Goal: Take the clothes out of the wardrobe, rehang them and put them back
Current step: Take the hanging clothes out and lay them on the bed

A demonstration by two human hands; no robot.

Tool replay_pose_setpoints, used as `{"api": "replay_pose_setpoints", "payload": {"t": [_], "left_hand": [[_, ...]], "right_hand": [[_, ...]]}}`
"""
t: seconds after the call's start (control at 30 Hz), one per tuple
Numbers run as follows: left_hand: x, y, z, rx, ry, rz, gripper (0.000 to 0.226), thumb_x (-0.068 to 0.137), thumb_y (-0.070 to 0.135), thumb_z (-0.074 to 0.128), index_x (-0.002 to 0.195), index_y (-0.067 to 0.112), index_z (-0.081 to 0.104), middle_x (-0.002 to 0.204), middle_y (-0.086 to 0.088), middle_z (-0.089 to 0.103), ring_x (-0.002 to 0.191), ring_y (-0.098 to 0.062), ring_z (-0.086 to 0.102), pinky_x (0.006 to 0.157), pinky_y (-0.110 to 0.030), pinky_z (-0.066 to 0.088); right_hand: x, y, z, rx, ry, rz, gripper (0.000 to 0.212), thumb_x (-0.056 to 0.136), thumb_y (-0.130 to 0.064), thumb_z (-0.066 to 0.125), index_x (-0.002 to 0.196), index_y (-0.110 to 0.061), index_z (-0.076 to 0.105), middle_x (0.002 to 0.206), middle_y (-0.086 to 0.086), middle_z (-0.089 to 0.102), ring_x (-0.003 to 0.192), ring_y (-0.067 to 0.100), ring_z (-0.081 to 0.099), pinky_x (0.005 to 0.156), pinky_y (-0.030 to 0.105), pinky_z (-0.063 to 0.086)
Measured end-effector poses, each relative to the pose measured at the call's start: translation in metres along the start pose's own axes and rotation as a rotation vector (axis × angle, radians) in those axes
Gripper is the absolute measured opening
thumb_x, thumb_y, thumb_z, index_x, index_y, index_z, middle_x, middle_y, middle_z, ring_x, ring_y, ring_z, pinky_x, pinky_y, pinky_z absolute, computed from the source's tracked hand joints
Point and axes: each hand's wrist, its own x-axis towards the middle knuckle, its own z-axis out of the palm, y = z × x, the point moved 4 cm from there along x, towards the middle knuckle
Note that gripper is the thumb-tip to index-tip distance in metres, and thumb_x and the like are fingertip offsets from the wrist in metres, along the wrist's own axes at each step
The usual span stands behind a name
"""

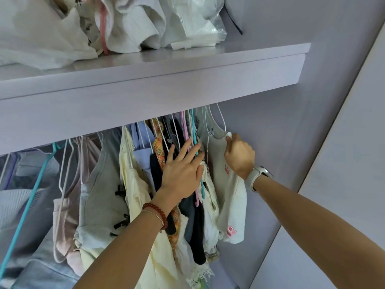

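The left hand [183, 165] pressed its straight, spread fingers against the packed clothes [166, 155] to keep them aside, while the right hand [239, 156] pinched the white top [227, 190], rightmost in the wardrobe, probably to free this 1 garment.

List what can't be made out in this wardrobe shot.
- Hanging rail, head view: hidden behind the shelf front, so where the hanger hooks sit cannot be seen.
- White top shoulder: covered by the right hand that grips it.
- Garments behind the left hand, which presses flat on them: packed and overlapping, hard to tell apart.
- Clothes at far left: cut off by the frame edge.
- Folded items on the shelf: cropped by the top edge.
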Motion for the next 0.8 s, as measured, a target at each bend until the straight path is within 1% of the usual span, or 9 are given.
{"api": "replay_pose_setpoints", "payload": {"t": [0.17, 0.37, 0.47, 0.53, 0.6, 0.7, 0.73, 0.77, 0.8], "left_hand": [[0.0, -0.002, 0.007, 0.03, -0.041, -0.014, 0.044, 0.097, 0.035, 0.03, 0.135, 0.021, 0.048, 0.151, 0.005, 0.029, 0.144, -0.016, 0.008, 0.114, -0.05, 0.008], [0.003, 0.009, 0.007, 0.043, -0.083, -0.037, 0.047, 0.096, 0.035, 0.03, 0.141, 0.024, 0.035, 0.154, 0.005, 0.021, 0.144, -0.018, 0.0, 0.112, -0.052, -0.003], [0.009, 0.026, 0.0, 0.029, -0.098, -0.052, 0.055, 0.095, 0.031, 0.035, 0.147, 0.02, 0.019, 0.156, -0.003, 0.015, 0.144, -0.024, -0.002, 0.11, -0.056, -0.01], [0.014, 0.044, -0.013, -0.019, -0.034, -0.005, 0.061, 0.094, 0.027, 0.039, 0.147, 0.012, 0.014, 0.155, -0.01, 0.015, 0.144, -0.027, 0.002, 0.112, -0.053, -0.01], [0.012, 0.07, -0.024, -0.153, 0.04, 0.08, 0.061, 0.095, 0.025, 0.04, 0.147, 0.007, 0.014, 0.154, -0.013, 0.015, 0.144, -0.027, 0.004, 0.113, -0.05, -0.008], [0.004, 0.115, -0.033, -0.368, 0.056, 0.208, 0.055, 0.097, 0.022, 0.036, 0.146, 0.005, 0.019, 0.153, -0.013, 0.021, 0.143, -0.026, 0.01, 0.113, -0.048, -0.001], [-0.001, 0.13, -0.036, -0.43, 0.053, 0.246, 0.05, 0.097, 0.02, 0.038, 0.143, 0.006, 0.027, 0.148, -0.015, 0.031, 0.14, -0.029, 0.02, 0.113, -0.051, 0.004], [-0.008, 0.145, -0.04, -0.49, 0.064, 0.302, 0.041, 0.096, 0.016, 0.042, 0.136, 0.006, 0.041, 0.135, -0.018, 0.045, 0.13, -0.034, 0.037, 0.11, -0.055, 0.015], [-0.015, 0.161, -0.043, -0.551, 0.086, 0.372, 0.031, 0.094, 0.012, 0.046, 0.123, 0.004, 0.054, 0.117, -0.021, 0.056, 0.112, -0.04, 0.051, 0.101, -0.056, 0.03]], "right_hand": [[-0.018, 0.004, -0.02, 0.009, 0.083, -0.026, 0.034, 0.099, -0.027, 0.029, 0.103, 0.001, 0.049, 0.083, 0.024, 0.064, 0.077, 0.046, 0.058, 0.06, 0.036, 0.029], [-0.108, 0.043, -0.044, 0.008, 0.103, 0.025, 0.027, 0.096, -0.02, 0.038, 0.099, 0.002, 0.053, 0.064, 0.02, 0.063, 0.062, 0.046, 0.058, 0.056, 0.035, 0.03], [-0.154, 0.058, -0.071, -0.067, 0.162, -0.012, 0.03, 0.091, -0.019, 0.04, 0.097, 0.003, 0.059, 0.056, 0.015, 0.061, 0.05, 0.039, 0.057, 0.05, 0.032, 0.037], [-0.183, 0.062, -0.092, -0.135, 0.205, -0.071, 0.034, 0.09, -0.021, 0.038, 0.091, 0.003, 0.061, 0.046, 0.01, 0.056, 0.039, 0.034, 0.053, 0.042, 0.023, 0.035], [-0.211, 0.068, -0.113, -0.185, 0.234, -0.095, 0.044, 0.093, -0.027, 0.03, 0.086, 0.003, 0.061, 0.042, 0.007, 0.053, 0.034, 0.031, 0.05, 0.037, 0.019, 0.033], [-0.256, 0.083, -0.147, -0.26, 0.256, -0.09, 0.061, 0.098, -0.037, 0.016, 0.085, 0.0, 0.063, 0.042, 0.004, 0.053, 0.035, 0.027, 0.051, 0.035, 0.018, 0.035], [-0.273, 0.09, -0.159, -0.287, 0.257, -0.072, 0.063, 0.098, -0.037, 0.015, 0.085, 0.0, 0.064, 0.043, 0.004, 0.054, 0.035, 0.026, 0.052, 0.035, 0.018, 0.036], [-0.292, 0.096, -0.171, -0.313, 0.253, -0.043, 0.064, 0.098, -0.038, 0.015, 0.084, 0.0, 0.064, 0.045, 0.005, 0.056, 0.036, 0.026, 0.053, 0.036, 0.019, 0.037], [-0.311, 0.103, -0.185, -0.337, 0.246, -0.005, 0.064, 0.098, -0.038, 0.015, 0.085, 0.0, 0.064, 0.047, 0.005, 0.057, 0.038, 0.026, 0.055, 0.036, 0.02, 0.039]]}}
